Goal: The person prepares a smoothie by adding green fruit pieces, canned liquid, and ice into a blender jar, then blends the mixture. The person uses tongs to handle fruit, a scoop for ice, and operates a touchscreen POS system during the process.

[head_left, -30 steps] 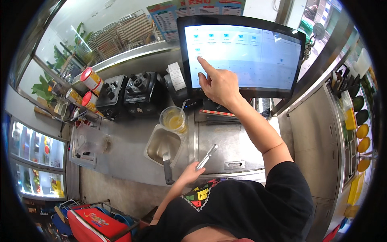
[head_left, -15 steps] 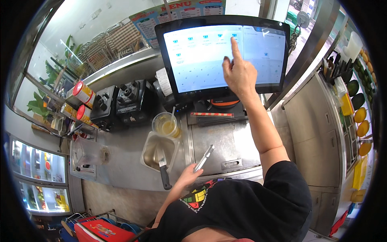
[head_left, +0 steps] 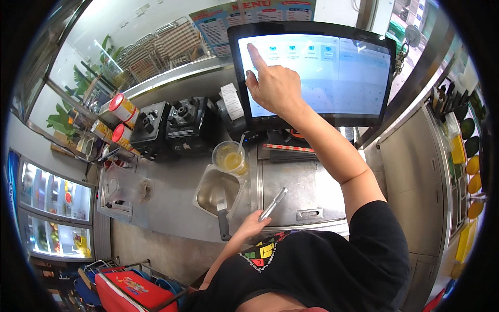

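Note:
Over the upper left of the touchscreen monitor point(head_left: 348, 86) is my right hand point(head_left: 278, 88), its index finger stretched out to the glass and the thumb apart. It holds nothing; whether the fingertip touches is hard to tell. Close to my body, my left hand point(head_left: 252, 225) is closed around a slim silver hand tool point(head_left: 274, 203), which points up and to the right over the steel counter point(head_left: 283, 174). Left of that hand, a knife with a black handle point(head_left: 223, 225) leans in a steel pan point(head_left: 207, 188). Behind the pan stands a clear plastic cup point(head_left: 229, 157) with yellow contents and a straw.
Two black blender bases point(head_left: 189, 125) stand at the back left beside red-and-yellow cans point(head_left: 123, 108). A clear blender jar point(head_left: 122, 183) lies at the counter's left end. A receipt printer point(head_left: 228, 112) adjoins the monitor. Fruit lines the right-hand counter, including a mango point(head_left: 473, 183).
My right hand has moved left across the screen, from its upper middle to its upper left. My left hand still grips the silver tool. The whole view has shifted slightly.

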The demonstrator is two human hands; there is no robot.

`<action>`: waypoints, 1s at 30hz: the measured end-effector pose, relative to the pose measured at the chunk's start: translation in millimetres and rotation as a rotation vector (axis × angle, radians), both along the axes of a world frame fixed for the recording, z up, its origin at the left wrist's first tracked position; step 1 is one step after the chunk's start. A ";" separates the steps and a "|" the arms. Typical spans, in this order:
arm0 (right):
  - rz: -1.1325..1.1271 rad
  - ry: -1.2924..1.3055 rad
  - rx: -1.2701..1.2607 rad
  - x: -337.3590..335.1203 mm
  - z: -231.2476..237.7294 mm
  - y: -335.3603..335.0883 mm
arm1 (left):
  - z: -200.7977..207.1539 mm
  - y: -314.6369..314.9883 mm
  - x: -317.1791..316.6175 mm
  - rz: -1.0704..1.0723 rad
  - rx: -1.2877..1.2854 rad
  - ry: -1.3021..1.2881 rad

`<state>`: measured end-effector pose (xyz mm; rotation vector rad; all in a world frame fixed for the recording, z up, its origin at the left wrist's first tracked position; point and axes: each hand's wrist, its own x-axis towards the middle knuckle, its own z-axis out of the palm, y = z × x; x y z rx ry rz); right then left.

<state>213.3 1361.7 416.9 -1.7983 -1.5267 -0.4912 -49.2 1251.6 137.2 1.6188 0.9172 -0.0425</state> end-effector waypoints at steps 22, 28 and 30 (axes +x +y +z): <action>-0.290 0.424 0.437 80.3 -121.5 -141.4 | -9.4 -5.4 7.4 -0.055 -0.015 0.086; -0.502 0.452 0.225 112.1 -138.9 -173.4 | 1.4 -7.6 15.9 -0.061 -0.010 0.106; -0.515 0.472 0.192 114.8 -135.7 -173.3 | 5.9 -6.8 18.7 -0.059 0.007 0.093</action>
